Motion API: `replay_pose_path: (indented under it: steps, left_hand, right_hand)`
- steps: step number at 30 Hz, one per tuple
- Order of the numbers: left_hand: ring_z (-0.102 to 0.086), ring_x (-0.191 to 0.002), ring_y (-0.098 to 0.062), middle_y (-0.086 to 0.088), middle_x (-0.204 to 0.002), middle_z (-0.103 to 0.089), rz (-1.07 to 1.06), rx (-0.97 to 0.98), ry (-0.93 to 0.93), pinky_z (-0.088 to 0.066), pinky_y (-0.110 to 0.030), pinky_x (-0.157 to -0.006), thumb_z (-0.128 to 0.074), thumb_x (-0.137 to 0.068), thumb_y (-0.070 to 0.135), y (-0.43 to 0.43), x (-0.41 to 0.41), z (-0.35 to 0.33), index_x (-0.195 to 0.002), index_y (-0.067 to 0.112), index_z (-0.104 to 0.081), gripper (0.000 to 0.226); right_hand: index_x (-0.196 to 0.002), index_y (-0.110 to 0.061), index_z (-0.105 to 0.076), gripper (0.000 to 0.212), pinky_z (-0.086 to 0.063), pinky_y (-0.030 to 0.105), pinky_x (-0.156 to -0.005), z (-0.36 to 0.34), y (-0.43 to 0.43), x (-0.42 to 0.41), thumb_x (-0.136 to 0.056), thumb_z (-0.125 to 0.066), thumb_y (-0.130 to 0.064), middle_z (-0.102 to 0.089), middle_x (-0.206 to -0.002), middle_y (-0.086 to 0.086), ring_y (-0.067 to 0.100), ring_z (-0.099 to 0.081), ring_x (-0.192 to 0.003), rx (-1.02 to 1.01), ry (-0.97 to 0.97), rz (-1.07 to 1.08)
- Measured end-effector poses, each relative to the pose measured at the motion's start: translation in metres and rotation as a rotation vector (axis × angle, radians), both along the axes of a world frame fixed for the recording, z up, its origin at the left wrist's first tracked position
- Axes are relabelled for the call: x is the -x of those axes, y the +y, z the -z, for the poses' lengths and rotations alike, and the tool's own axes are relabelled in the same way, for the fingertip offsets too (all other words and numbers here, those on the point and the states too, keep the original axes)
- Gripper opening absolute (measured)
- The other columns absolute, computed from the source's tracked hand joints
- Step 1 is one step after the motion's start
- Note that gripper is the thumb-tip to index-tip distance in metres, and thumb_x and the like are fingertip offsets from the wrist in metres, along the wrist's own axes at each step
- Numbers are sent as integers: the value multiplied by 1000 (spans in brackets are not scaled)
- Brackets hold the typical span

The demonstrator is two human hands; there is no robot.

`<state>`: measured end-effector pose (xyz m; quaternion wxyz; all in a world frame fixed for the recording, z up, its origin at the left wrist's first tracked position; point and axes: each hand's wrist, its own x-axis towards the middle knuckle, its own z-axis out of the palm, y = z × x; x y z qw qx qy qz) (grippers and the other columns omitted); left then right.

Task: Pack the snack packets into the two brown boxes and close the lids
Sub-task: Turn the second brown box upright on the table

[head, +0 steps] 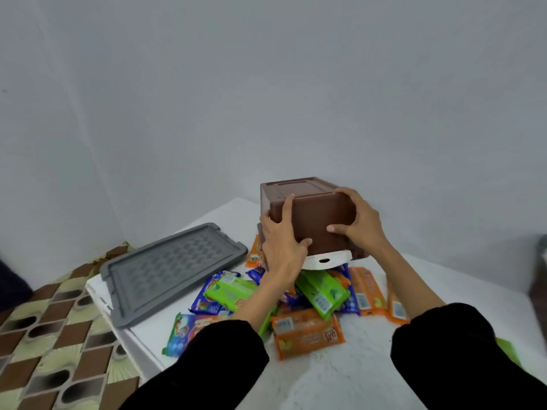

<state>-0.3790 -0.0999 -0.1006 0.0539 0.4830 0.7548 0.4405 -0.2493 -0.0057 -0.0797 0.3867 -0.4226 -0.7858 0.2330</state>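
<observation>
A brown box (313,214) is held upside down and tilted above the white table (340,368). My left hand (281,244) grips its left side and my right hand (361,226) grips its right side. A white lid or flap (325,259) with a slot shows at the box's lower front edge. Beneath and in front lies a pile of snack packets: green packets (322,291), orange packets (307,332) and blue packets (186,329). A second brown edge peeks out behind my left hand; I cannot tell what it belongs to.
A grey tray-like lid (168,270) lies on the table's left part, overhanging the left edge. A patterned brown and cream floor (50,335) lies to the left. Grey walls stand close behind the table. A green scrap (509,350) shows by my right sleeve.
</observation>
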Motion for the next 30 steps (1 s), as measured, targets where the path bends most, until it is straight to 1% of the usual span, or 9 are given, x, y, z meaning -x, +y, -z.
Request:
replay_pose_path:
  steps: [3, 6, 10, 16, 20, 24, 27, 28, 30]
  left_hand:
    - [-44, -122, -33, -12, -138, -23, 12, 0, 36, -49, -42, -91, -74, -74, 25, -17, -27, -7, -141, 46, -14, 92]
    - [-45, -120, -31, -10, -134, -25, 43, -15, 44, -51, -44, -87, -74, -73, 25, -36, -59, -11, -140, 48, -15, 92]
    - [-44, -121, -30, -9, -131, -26, 65, -49, 58, -52, -44, -87, -76, -72, 24, -67, -112, -11, -139, 48, -18, 92]
    - [-37, -127, -27, -10, -139, -23, 84, -66, 78, -51, -41, -90, -77, -72, 22, -127, -203, 1, -139, 46, -18, 92]
    - [-33, -132, -28, -10, -144, -17, 97, -66, 118, -50, -42, -93, -76, -73, 19, -168, -257, 8, -140, 44, -19, 92]
    - [-33, -133, -28, -11, -146, -15, 131, -44, 89, -50, -42, -95, -74, -74, 19, -201, -300, 19, -140, 46, -14, 94]
    - [-27, -136, -31, -14, -148, -9, 202, -34, 64, -44, -46, -102, -70, -76, 23, -229, -331, 29, -142, 46, -4, 96]
    - [-24, -137, -32, -15, -148, -3, 247, -31, 49, -42, -48, -103, -69, -77, 27, -239, -342, 33, -141, 47, 1, 97]
    - [-16, -139, -35, -13, -149, 11, 356, -19, 10, -37, -50, -107, -64, -78, 35, -256, -362, 37, -140, 49, 11, 98]
  right_hand:
    - [-129, -25, -47, 76, -45, 41, -98, -1, -20, -28, -63, -82, -14, -56, -126, 7, 27, -53, -115, -27, 24, 27]
    - [-129, -25, -46, 76, -44, 39, -97, -2, -43, -63, -63, -82, -13, -57, -125, 6, 25, -52, -115, -46, 62, 55]
    - [-128, -28, -47, 77, -42, 35, -96, 2, -77, -118, -61, -82, -12, -56, -125, 4, 22, -52, -115, -64, 102, 90]
    - [-127, -26, -47, 75, -44, 38, -99, 16, -146, -212, -62, -82, -11, -56, -125, 3, 21, -52, -114, -53, 167, 86]
    - [-126, -24, -48, 73, -42, 31, -97, 23, -191, -265, -63, -82, -9, -55, -126, 4, 19, -51, -114, -13, 195, 119]
    - [-124, -25, -49, 73, -46, 37, -97, 33, -226, -310, -61, -83, -8, -56, -124, 3, 20, -52, -113, 23, 207, 119]
    - [-122, -24, -49, 72, -44, 29, -93, 41, -246, -339, -61, -83, -5, -55, -122, -3, 17, -52, -111, 42, 187, 95]
    - [-120, -26, -49, 71, -44, 26, -90, 41, -252, -350, -61, -83, -4, -54, -119, -7, 16, -52, -109, 54, 195, 76]
    - [-112, -38, -50, 71, -45, 23, -87, 39, -259, -373, -62, -82, -1, -53, -114, -15, 12, -53, -104, 104, 219, 27]
